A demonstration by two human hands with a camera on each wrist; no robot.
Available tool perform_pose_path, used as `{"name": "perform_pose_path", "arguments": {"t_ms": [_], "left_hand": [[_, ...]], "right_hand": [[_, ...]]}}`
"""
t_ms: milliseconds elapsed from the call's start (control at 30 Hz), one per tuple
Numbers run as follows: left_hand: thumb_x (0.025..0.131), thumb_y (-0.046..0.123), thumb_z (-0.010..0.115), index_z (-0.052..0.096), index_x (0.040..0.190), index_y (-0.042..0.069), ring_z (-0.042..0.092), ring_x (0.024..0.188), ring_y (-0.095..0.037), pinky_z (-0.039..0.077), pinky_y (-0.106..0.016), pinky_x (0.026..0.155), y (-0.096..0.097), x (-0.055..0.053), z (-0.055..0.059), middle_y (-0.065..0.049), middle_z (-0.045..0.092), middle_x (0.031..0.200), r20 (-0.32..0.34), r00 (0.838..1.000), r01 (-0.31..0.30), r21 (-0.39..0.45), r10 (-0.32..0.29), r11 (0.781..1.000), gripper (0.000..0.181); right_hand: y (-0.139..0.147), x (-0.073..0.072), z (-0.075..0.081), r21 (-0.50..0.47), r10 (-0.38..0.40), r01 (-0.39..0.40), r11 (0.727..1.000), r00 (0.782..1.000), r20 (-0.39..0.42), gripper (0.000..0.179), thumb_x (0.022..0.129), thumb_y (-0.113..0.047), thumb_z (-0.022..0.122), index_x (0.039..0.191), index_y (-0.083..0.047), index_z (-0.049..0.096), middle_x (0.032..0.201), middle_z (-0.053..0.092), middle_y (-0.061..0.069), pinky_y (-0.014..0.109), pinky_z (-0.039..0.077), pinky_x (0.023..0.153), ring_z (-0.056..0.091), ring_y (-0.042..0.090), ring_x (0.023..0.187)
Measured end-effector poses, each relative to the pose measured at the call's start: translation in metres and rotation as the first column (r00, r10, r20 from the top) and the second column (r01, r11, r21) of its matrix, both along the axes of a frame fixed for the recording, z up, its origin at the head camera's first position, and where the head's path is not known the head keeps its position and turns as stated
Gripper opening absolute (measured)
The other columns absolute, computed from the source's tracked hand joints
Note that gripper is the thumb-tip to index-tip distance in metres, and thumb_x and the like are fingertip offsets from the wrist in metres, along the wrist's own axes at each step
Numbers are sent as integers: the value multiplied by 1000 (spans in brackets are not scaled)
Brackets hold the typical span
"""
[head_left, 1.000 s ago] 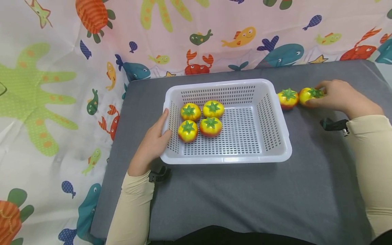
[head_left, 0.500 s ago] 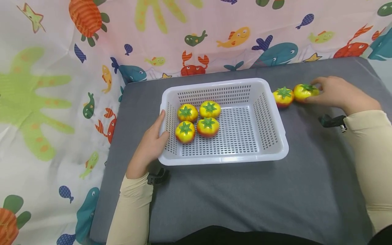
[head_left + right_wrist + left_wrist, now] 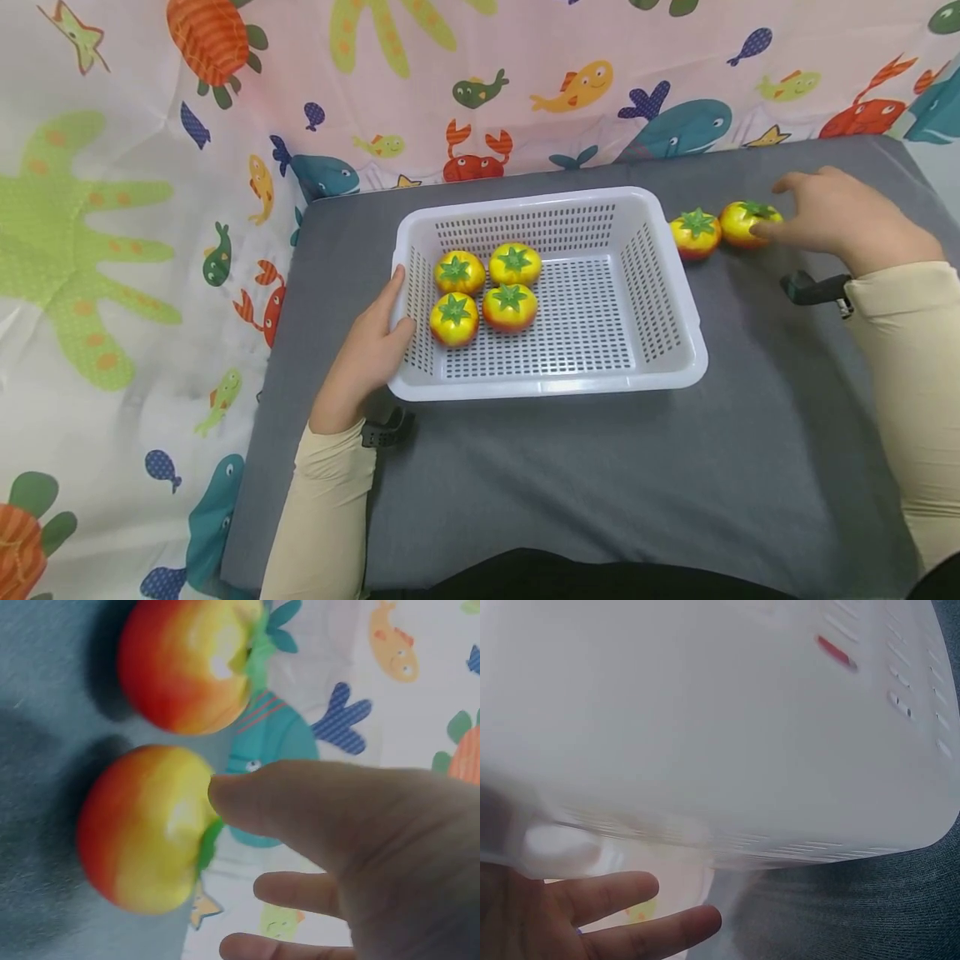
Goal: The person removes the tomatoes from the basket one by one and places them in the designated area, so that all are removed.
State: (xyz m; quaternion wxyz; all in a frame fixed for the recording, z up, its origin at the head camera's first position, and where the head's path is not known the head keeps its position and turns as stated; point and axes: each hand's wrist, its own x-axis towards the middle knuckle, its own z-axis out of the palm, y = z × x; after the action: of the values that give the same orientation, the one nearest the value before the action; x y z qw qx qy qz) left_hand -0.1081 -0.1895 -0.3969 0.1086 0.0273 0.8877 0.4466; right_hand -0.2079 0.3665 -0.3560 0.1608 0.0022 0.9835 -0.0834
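Observation:
In the head view my left hand [image 3: 363, 358] holds the left rim of a white plastic basket [image 3: 555, 387]. Its thumb lies at the rim; in the left wrist view two straight fingers [image 3: 652, 934] show below the basket's wall. Several yellow-red toy tomatoes with green star-shaped tops, such as this front one [image 3: 510, 308], sit in the basket's left half. Right of the basket, one toy tomato [image 3: 695, 234] stands next to another toy tomato [image 3: 738, 223] on the table. My right hand [image 3: 847, 218] is at the outer one, fingers spread, thumb close to its top; contact is unclear.
The table has a grey cloth [image 3: 570, 483]. Behind it and at the left hangs a curtain [image 3: 420, 108] printed with sea animals. A dark strap with a small device [image 3: 813, 289] is on the right wrist, and a similar strap [image 3: 386, 428] on the left.
My right hand held the outer toy tomato and shifted it slightly left, towards its neighbour; now the fingers have loosened and drawn up and right. The left hand stays at the basket.

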Motion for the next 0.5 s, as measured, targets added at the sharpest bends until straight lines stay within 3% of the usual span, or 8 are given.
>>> {"name": "perform_pose_path", "arguments": {"t_ms": [233, 500], "left_hand": [[105, 17, 46, 12, 169, 38, 78, 91, -35, 65, -39, 57, 2, -1, 1, -16, 49, 158, 9, 1000, 1, -8, -1, 1000, 76], [105, 17, 45, 12, 169, 39, 78, 92, -36, 66, -40, 58, 0, -2, 0, -17, 50, 156, 6, 1000, 12, -6, -12, 1000, 76]], "right_hand": [[-14, -2, 10, 9, -12, 12, 1000, 1000, -16, 77, 97, -44, 66, 144, 13, 44, 138, 37, 45, 81, 41, 97, 36, 60, 123], [-36, -6, 25, 6, 45, -45, 999, 997, -63, 74, 96, -44, 65, 142, 11, 49, 141, 41, 43, 80, 43, 98, 37, 59, 126]]}}
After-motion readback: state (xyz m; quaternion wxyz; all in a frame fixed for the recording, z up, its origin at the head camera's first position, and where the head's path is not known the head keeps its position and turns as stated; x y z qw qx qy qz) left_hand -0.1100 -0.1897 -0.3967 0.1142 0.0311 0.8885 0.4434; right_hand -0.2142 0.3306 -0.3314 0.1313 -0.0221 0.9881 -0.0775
